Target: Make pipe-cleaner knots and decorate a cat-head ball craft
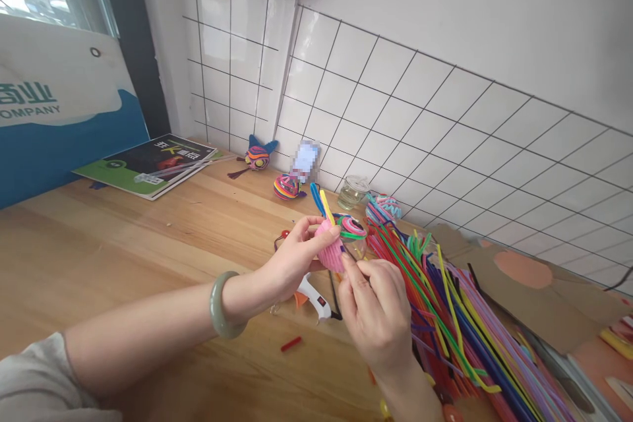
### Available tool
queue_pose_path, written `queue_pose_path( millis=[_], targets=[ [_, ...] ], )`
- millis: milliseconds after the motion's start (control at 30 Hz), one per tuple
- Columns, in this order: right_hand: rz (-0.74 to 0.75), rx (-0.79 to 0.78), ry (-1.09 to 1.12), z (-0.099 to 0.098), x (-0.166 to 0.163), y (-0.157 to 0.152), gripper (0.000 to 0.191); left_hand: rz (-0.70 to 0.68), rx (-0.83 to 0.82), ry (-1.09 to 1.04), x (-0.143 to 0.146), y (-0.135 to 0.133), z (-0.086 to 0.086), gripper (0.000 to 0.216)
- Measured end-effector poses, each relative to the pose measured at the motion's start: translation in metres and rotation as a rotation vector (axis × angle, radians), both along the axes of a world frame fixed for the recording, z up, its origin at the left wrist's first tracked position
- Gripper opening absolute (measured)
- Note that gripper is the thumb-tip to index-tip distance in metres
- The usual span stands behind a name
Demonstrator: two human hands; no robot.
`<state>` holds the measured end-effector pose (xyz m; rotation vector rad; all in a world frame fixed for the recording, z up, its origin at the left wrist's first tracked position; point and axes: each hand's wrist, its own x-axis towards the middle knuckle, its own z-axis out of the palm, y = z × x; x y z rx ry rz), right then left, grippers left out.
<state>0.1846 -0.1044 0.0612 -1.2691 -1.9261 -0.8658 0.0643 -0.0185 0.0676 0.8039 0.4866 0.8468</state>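
Note:
My left hand [291,260], with a green bangle on its wrist, grips a small pink coiled pipe-cleaner figure [332,249] that has a green and pink spiral eye and blue and yellow ends sticking up. My right hand [376,310] is closed beside it, its fingertips pinching a dark pipe-cleaner strand at the figure's lower right side. Both hands hover above the wooden table [148,244].
A big pile of coloured pipe cleaners [455,316] lies to the right. A white glue gun [314,297] and a red scrap [291,343] lie under the hands. Finished figures [258,157], a glass jar [352,192], a booklet [148,163] and cardboard [534,290] sit further back.

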Motion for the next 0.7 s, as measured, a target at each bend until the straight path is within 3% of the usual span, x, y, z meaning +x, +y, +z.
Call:
queue_pose_path(
  millis=[267,700],
  targets=[
    [-0.014,0.014,0.000,0.0004,-0.0002,0.0001,0.033,-0.002,-0.001,0.016,-0.0008,-0.0017,0.0009,0.049],
    [-0.018,0.021,-0.010,0.0003,0.0006,0.0001,0.033,-0.057,0.033,-0.008,-0.0022,-0.0010,-0.0005,0.043]
  ],
)
